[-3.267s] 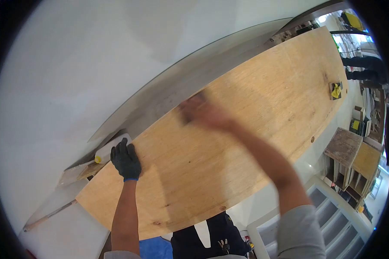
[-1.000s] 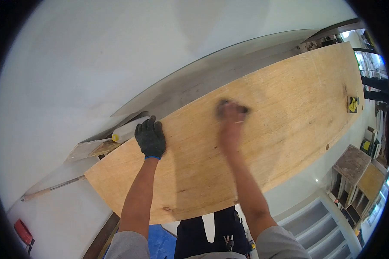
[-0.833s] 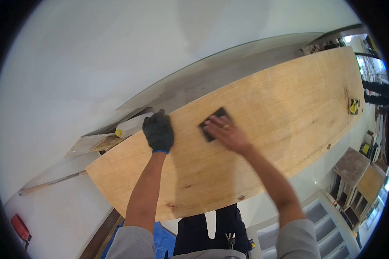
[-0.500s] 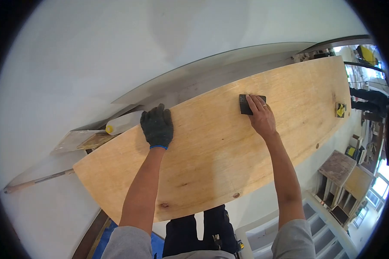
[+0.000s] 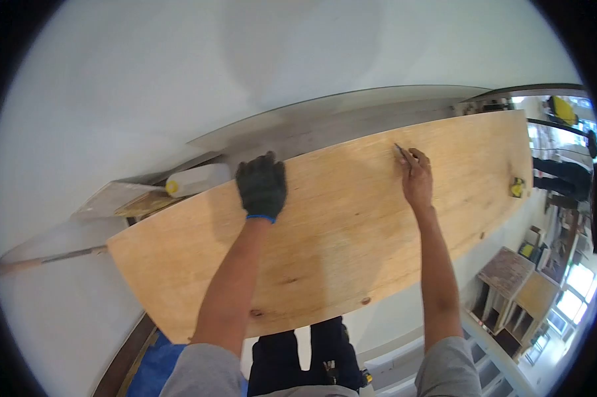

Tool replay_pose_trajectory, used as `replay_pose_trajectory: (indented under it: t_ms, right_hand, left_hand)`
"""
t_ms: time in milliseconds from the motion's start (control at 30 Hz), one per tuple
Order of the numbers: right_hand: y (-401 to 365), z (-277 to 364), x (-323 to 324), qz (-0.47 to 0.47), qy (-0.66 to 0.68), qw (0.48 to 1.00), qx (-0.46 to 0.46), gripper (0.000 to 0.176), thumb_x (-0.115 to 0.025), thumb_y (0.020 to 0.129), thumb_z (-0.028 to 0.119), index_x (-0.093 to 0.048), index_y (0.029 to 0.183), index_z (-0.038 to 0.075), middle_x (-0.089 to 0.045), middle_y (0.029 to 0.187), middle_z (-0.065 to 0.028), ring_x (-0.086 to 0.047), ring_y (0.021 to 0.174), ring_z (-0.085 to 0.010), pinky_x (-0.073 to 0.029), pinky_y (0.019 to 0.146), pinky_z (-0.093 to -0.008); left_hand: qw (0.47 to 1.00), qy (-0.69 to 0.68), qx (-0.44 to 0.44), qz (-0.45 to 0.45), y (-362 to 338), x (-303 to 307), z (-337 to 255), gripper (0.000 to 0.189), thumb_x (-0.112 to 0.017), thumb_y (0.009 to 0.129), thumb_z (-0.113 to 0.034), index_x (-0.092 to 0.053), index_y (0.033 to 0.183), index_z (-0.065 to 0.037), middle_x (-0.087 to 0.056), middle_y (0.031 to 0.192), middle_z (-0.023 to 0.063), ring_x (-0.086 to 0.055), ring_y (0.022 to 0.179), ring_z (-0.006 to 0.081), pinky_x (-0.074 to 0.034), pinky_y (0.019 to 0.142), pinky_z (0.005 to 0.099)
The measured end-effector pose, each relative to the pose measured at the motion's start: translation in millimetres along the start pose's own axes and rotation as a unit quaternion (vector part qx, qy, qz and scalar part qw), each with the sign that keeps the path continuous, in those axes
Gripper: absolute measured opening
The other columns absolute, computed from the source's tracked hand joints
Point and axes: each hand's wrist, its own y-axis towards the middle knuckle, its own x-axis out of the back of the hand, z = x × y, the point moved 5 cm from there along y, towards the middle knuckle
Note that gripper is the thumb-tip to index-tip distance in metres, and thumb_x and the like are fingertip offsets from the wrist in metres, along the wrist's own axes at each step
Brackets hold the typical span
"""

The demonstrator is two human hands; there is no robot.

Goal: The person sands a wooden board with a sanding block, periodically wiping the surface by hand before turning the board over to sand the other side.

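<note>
A long pale plywood panel (image 5: 325, 231) spans the view beneath both hands. My left hand (image 5: 261, 187), in a dark glove with a blue cuff, presses on its far edge, fingers bent over that edge. Bare, my right hand (image 5: 417, 177) is over the panel further right, near the far edge. Between its thumb and fingers it pinches a thin dark square sheet (image 5: 399, 149), which looks like sandpaper and shows nearly edge-on, tilted up. A yellow and black tape measure (image 5: 517, 187) lies at the panel's right end.
Behind the panel's left part lies a white bottle (image 5: 199, 180) with a yellow cap, beside some boards (image 5: 146, 202). A pale wall (image 5: 146, 79) rises beyond. Wooden cabinets (image 5: 510, 284) stand at lower right. At far right, another person's dark-clothed legs (image 5: 563, 177) show.
My right hand has turned the dark sheet from lying flat on the panel to nearly edge-on. My left hand stays at the far edge; the view has shifted slightly.
</note>
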Motion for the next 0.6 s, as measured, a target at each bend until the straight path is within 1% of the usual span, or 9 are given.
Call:
replay_pose_trajectory:
  t_ms: [67, 133, 200, 233, 267, 367, 500, 533, 600]
  right_hand:
    - [1.6, -16.7, 2.2, -0.024, 0.034, 0.998, -0.046, 0.027, -0.059, 0.089, 0.015, -0.063, 0.113, 0.003, -0.06, 0.116, -0.0159, -0.053, 0.111, -0.0329, -0.045, 0.092, -0.041]
    - [4.7, -15.6, -0.8, 0.047, 0.052, 0.997, -0.046, 0.029, -0.058, 0.088, 0.012, -0.061, 0.115, 0.002, -0.061, 0.115, -0.0165, -0.054, 0.109, -0.0337, -0.044, 0.093, -0.0418]
    - [1.7, -1.9, -5.9, 0.081, 0.041, 0.996, -0.011, 0.031, -0.057, 0.087, 0.01, -0.059, 0.116, 0.001, -0.061, 0.113, -0.017, -0.054, 0.108, -0.0343, -0.043, 0.094, -0.0421]
    - [2.0, 8.9, -5.0, 0.074, 0.017, 0.997, 0.028, 0.031, -0.058, 0.087, 0.009, -0.059, 0.117, 0.001, -0.061, 0.113, -0.0173, -0.054, 0.108, -0.0345, -0.044, 0.094, -0.042]
    - [-0.7, 17.1, -5.7, 0.068, -0.004, 0.996, 0.064, 0.031, -0.058, 0.086, 0.008, -0.058, 0.117, 0.001, -0.062, 0.112, -0.0175, -0.055, 0.108, -0.0347, -0.044, 0.094, -0.0418]
    - [2.0, 3.9, -7.6, 0.101, -0.033, 0.988, 0.111, 0.034, -0.059, 0.086, 0.007, -0.057, 0.12, 0.002, -0.062, 0.113, -0.0182, -0.055, 0.108, -0.035, -0.045, 0.093, -0.0407]
    - [12.5, -3.5, 4.0, 0.065, 0.075, 0.992, -0.081, 0.026, -0.055, 0.092, 0.014, -0.061, 0.112, 0.0, -0.064, 0.107, -0.0199, -0.061, 0.095, -0.0373, -0.048, 0.085, -0.0424]
    - [14.3, -8.7, 3.2, 0.026, 0.05, 0.996, -0.067, 0.025, -0.052, 0.094, 0.017, -0.063, 0.107, -0.002, -0.066, 0.099, -0.0211, -0.063, 0.089, -0.0395, -0.049, 0.081, -0.0434]
    - [15.2, -13.2, -0.6, 0.059, -0.002, 0.995, -0.084, 0.026, -0.052, 0.094, 0.016, -0.062, 0.11, -0.002, -0.066, 0.098, -0.0216, -0.063, 0.09, -0.0394, -0.049, 0.082, -0.0431]
  left_hand:
    - [0.997, -0.053, 0.011, 0.061, -0.7, -4.5, 11.7, 0.029, -0.051, 0.091, -0.03, -0.063, 0.107, -0.009, -0.065, 0.093, 0.0132, -0.059, 0.09, 0.0322, -0.041, 0.091, 0.047]
    - [0.985, -0.172, 0.006, 0.018, -3.5, 0.9, 36.2, 0.028, -0.053, 0.091, -0.026, -0.061, 0.11, -0.007, -0.064, 0.108, 0.0155, -0.058, 0.099, 0.0348, -0.04, 0.094, 0.049]
    - [0.997, 0.009, -0.06, -0.047, -1.9, 29.2, 63.9, 0.03, -0.053, 0.092, -0.026, -0.058, 0.114, -0.007, -0.061, 0.114, 0.0158, -0.054, 0.107, 0.0334, -0.036, 0.1, 0.049]
    - [0.998, 0.014, -0.026, -0.051, -3.7, 30.4, 88.7, 0.026, -0.053, 0.092, -0.026, -0.061, 0.109, -0.008, -0.061, 0.114, 0.0146, -0.054, 0.109, 0.0321, -0.035, 0.101, 0.0502]
    - [0.998, 0.041, -0.007, -0.037, 0.5, 52.3, 92.1, 0.025, -0.053, 0.092, -0.026, -0.063, 0.104, -0.007, -0.062, 0.112, 0.0142, -0.055, 0.107, 0.0311, -0.037, 0.099, 0.0483]
    - [0.998, 0.036, -0.025, 0.048, -35.9, 18.0, 149.5, 0.025, -0.052, 0.092, -0.026, -0.064, 0.1, -0.007, -0.065, 0.105, 0.0129, -0.059, 0.101, 0.0303, -0.04, 0.097, 0.0465]
    - [0.999, 0.006, 0.0, 0.043, -23.9, 34.2, 132.2, 0.026, -0.048, 0.094, -0.026, -0.065, 0.089, -0.007, -0.067, 0.088, 0.0122, -0.062, 0.084, 0.0312, -0.047, 0.08, 0.0433]
    - [1.0, 0.011, -0.024, 0.003, -23.4, 39.1, 128.4, 0.028, -0.047, 0.094, -0.027, -0.063, 0.084, -0.007, -0.066, 0.081, 0.0125, -0.061, 0.078, 0.0318, -0.047, 0.074, 0.0431]
    - [0.999, 0.008, 0.013, 0.03, -22.7, 39.3, 128.0, 0.028, -0.047, 0.093, -0.028, -0.063, 0.082, -0.007, -0.065, 0.079, 0.0122, -0.061, 0.077, 0.0322, -0.047, 0.074, 0.0437]
